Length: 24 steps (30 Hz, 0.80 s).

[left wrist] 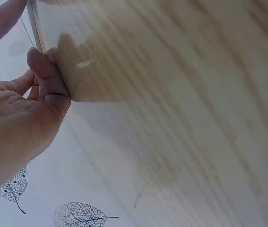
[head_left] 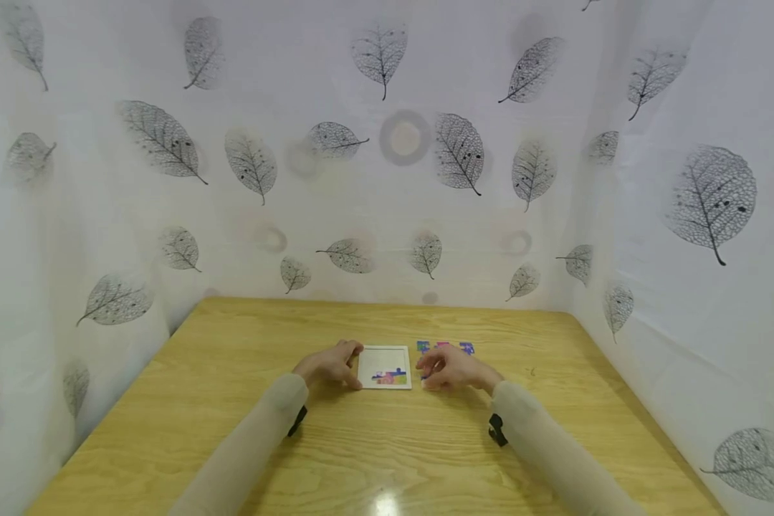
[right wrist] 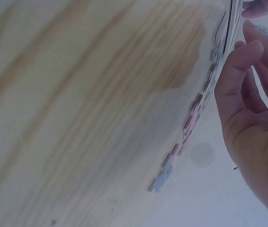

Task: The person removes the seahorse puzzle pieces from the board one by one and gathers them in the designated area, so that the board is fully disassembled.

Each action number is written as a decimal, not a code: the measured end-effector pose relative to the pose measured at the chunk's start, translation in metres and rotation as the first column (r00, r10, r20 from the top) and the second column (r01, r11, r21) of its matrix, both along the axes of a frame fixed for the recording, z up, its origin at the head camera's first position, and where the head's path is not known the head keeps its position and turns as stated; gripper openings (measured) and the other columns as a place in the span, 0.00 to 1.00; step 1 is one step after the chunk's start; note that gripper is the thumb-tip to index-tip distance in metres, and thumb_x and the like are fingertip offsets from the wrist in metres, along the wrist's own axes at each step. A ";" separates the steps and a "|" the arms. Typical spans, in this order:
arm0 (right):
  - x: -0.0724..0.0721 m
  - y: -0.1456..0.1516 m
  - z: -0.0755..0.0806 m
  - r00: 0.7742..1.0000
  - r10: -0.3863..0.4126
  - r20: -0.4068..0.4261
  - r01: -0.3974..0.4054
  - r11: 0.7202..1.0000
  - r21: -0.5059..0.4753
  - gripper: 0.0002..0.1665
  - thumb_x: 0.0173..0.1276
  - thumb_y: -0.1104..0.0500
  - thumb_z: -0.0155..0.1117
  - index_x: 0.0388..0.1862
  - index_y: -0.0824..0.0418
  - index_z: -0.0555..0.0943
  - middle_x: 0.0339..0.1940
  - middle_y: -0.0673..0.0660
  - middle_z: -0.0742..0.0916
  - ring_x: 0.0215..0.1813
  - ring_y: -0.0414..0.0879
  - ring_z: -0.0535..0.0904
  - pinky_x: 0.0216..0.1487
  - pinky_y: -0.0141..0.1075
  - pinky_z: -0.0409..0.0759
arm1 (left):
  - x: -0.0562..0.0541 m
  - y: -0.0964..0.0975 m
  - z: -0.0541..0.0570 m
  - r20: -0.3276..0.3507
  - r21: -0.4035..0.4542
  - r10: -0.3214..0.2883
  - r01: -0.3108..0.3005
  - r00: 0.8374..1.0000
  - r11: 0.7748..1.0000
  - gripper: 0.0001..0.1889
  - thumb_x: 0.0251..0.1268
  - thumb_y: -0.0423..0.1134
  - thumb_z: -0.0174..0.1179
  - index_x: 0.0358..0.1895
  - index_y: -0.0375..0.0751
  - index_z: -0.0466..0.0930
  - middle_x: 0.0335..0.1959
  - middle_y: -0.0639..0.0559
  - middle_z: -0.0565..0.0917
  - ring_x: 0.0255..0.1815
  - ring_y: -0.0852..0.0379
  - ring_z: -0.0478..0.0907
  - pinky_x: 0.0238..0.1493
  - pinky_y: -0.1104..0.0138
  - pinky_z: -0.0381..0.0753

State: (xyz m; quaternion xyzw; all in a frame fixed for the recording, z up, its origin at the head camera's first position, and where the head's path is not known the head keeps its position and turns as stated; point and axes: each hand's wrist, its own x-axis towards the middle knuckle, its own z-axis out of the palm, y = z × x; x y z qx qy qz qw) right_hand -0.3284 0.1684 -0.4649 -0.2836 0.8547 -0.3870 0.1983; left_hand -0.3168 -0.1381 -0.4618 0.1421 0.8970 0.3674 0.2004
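A square white puzzle tray lies on the table, with several joined colourful jigsaw pieces in its lower right part. My left hand holds the tray's left edge, the thumb by the near corner and a finger by the far corner. To the tray's right, my right hand hovers over loose jigsaw pieces, partly hiding them. Its fingers curve loosely. In the right wrist view a gap shows between thumb and forefinger, with no piece visible there.
The wooden table extends around the tray on all sides. Behind it and at both sides hang white curtains printed with grey leaves. A row of loose jigsaw pieces also shows along the table in the right wrist view.
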 end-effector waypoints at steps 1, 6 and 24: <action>0.000 -0.002 0.000 1.000 0.000 -0.006 0.000 1.000 -0.005 0.18 0.62 0.64 0.69 0.51 0.65 0.82 0.36 0.57 0.85 0.28 0.42 0.75 0.26 0.31 0.75 | 0.000 0.000 0.000 0.001 0.001 0.000 0.000 1.000 1.000 0.41 0.50 0.34 0.74 0.68 0.36 0.62 0.56 0.46 0.66 0.53 0.51 0.62 0.66 0.54 0.64; 0.003 -0.017 0.002 1.000 -0.001 -0.001 0.001 1.000 -0.015 0.16 0.63 0.65 0.68 0.51 0.63 0.83 0.35 0.56 0.87 0.27 0.43 0.77 0.25 0.32 0.76 | 0.000 0.001 -0.001 0.006 0.009 0.009 -0.009 1.000 1.000 0.41 0.50 0.33 0.74 0.68 0.36 0.62 0.56 0.46 0.66 0.53 0.51 0.62 0.66 0.54 0.64; -0.002 -0.065 0.005 0.999 0.026 -0.033 -0.027 0.999 -0.020 0.16 0.61 0.66 0.70 0.50 0.62 0.85 0.43 0.53 0.89 0.44 0.42 0.83 0.47 0.34 0.82 | 0.000 0.001 0.001 -0.014 -0.029 0.000 0.000 1.000 1.000 0.40 0.50 0.36 0.75 0.66 0.36 0.63 0.54 0.45 0.67 0.52 0.51 0.65 0.60 0.57 0.67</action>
